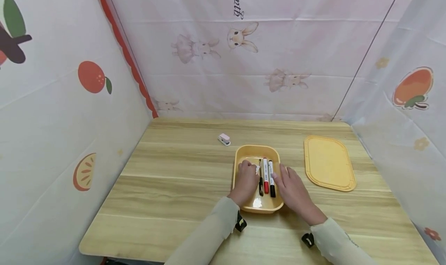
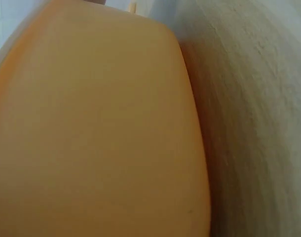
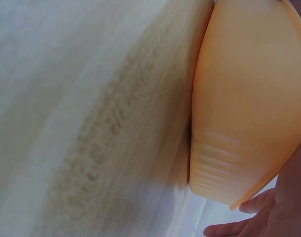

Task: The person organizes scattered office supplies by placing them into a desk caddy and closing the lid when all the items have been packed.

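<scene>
A person in pale sleeves worked at a wood-grain desk (image 1: 174, 187), both hands at a rounded yellow box (image 1: 258, 151) around the desk's middle. Inside, a slim black pen (image 1: 261, 180), a red-capped marker (image 1: 266, 176) and a black-capped marker (image 1: 271, 180) lay side by side, roughly lengthwise.

The left hand (image 1: 246, 182) reached into the box, left of the pen. Its fingers were curled, seemingly pinching a small white item (image 1: 258, 169), mostly hidden by the hand. The right hand (image 1: 294, 189) lay along the box's right wall, fingers extended and not closed tight, thumb over the rim.

A pale pink stapler (image 1: 224, 139) stood toward the desk's far edge, beyond the box's far left corner. A flat yellow lid (image 1: 330, 163) lay toward the right edge.

The box looked like smooth plastic, probably light, fairly stiff and a little slippery, best steadied by its rim or opposite side walls. The markers seemed light and rigid, apt to roll, best pinched mid-barrel. What the white item was made of could not be told.
</scene>
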Tool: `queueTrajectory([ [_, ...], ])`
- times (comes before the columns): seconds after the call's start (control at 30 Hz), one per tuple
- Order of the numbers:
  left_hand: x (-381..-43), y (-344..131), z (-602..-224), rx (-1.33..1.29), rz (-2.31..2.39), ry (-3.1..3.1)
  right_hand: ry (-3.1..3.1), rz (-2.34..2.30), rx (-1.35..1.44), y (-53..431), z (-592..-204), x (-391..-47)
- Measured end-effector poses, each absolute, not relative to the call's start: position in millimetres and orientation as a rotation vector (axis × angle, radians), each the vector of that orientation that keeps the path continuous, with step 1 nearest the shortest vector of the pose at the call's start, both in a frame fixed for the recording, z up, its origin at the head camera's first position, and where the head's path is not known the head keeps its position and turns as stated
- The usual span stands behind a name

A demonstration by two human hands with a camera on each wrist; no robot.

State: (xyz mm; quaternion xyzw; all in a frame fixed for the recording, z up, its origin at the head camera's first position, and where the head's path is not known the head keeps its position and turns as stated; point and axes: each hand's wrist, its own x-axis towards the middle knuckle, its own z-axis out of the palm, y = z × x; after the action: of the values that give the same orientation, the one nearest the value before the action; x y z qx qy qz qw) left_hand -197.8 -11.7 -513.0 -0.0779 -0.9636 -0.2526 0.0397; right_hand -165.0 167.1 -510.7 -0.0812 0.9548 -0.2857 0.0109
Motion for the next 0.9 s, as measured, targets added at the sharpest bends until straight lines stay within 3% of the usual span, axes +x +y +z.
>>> queueTrajectory([
  [0.43,-198.6,-7.7,-510.4,-0.202,-0.746,-3.005,2.983,-0.898,-0.266,168.2,-513.8,-166.6],
  [0.9,-215.4,-30.0,-479.8,-0.177,-1.196,-2.736,2.962,-0.887,-0.226,166.8,-512.5,-166.8],
])
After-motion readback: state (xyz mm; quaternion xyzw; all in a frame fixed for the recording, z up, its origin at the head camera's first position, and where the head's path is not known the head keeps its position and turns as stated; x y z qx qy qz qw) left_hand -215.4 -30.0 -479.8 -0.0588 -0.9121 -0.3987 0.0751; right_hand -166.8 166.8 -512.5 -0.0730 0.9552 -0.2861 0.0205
